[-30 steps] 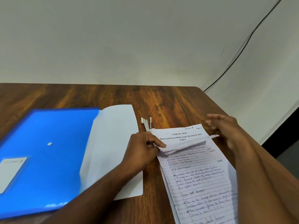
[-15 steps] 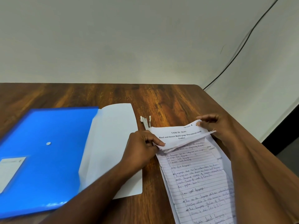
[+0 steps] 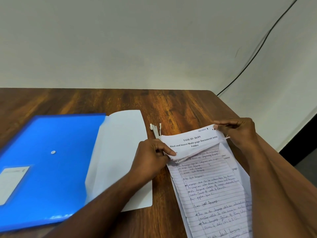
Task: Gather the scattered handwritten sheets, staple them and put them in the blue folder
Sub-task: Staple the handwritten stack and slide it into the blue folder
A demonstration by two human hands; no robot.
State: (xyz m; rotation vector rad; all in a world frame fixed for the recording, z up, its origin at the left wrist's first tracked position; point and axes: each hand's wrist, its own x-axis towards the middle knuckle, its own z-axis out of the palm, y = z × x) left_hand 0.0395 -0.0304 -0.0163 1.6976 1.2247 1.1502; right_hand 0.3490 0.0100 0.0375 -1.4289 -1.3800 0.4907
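Note:
A stack of lined handwritten sheets (image 3: 211, 189) lies on the wooden table at the right, its far end folded back toward me. The folded part shows a printed cover page (image 3: 193, 142) headed "TASK ID: 3649". My left hand (image 3: 151, 158) pinches the fold's left edge. The fold's far right corner is pinched by my right hand (image 3: 238, 131). The blue folder (image 3: 46, 169) lies at the left with its pale flap (image 3: 120, 152) open to the right. No stapler is in view.
A small white plastic file fastener (image 3: 155, 129) lies on the table just beyond the sheets, between them and the folder flap. The table's right edge (image 3: 228, 110) runs close past my right hand. A black cable (image 3: 253, 54) hangs on the wall.
My right hand, open and clear of the paper a second ago, has come in and gripped the far right corner of the folded stack. The left hand has kept its grip.

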